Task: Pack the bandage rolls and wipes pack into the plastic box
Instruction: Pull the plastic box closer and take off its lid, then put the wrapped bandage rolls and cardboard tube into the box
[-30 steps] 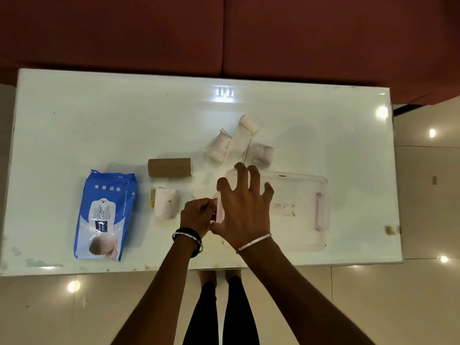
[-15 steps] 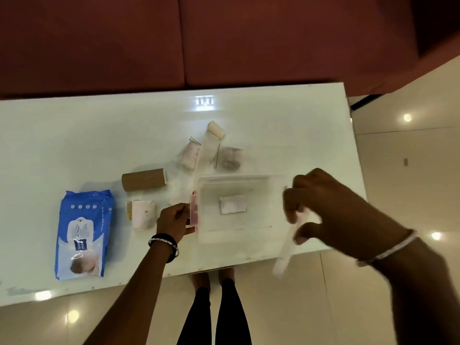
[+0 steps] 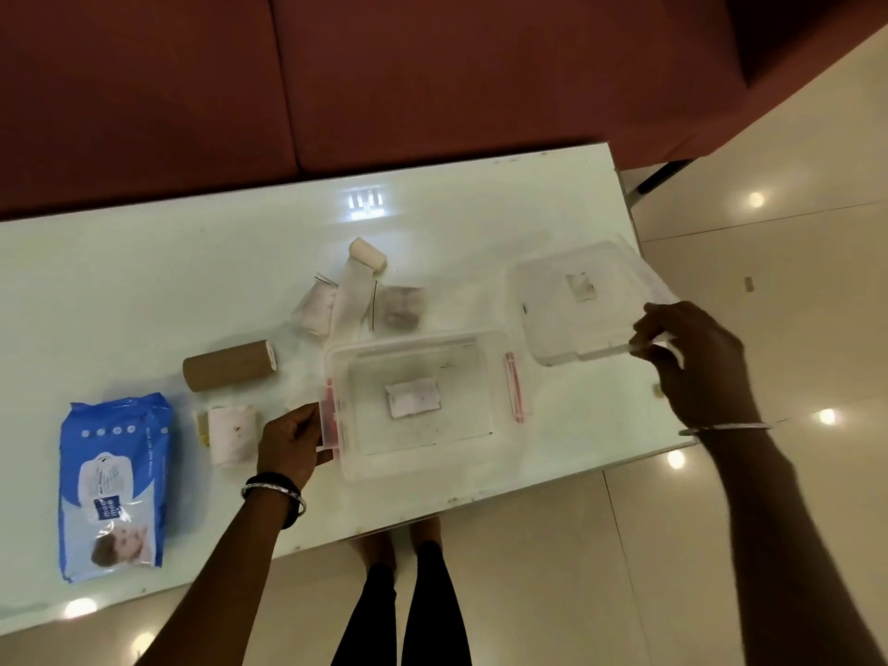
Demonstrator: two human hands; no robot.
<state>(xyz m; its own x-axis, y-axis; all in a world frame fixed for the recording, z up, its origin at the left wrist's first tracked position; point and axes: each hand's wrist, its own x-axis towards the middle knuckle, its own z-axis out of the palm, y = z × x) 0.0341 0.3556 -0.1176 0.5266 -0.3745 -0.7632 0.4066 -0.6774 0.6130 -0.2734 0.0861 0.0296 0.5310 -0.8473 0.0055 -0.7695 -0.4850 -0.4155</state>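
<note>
The clear plastic box (image 3: 495, 454) stands open near the table's front edge, with a pink latch on each short side and only a label inside. My left hand (image 3: 293, 442) grips its left latch. My right hand (image 3: 696, 362) holds the clear lid (image 3: 557, 305) by its near right corner, over the table's right end. A brown bandage roll (image 3: 226, 366) and a white roll (image 3: 230, 435) lie left of the box. Behind it lie a partly unrolled cream roll (image 3: 367, 252) and two wrapped rolls (image 3: 318, 307) (image 3: 400, 307). The blue wipes pack (image 3: 113, 487) lies at the far left.
The glossy white table (image 3: 144, 281) ends just right of the lid. A dark red sofa (image 3: 384, 79) runs along the table's far side. My legs (image 3: 399, 608) stand at the near edge on a tiled floor.
My right hand lifted the lid off the box and carried it to the right end of the table. My left hand stayed on the left latch. The view shifted right.
</note>
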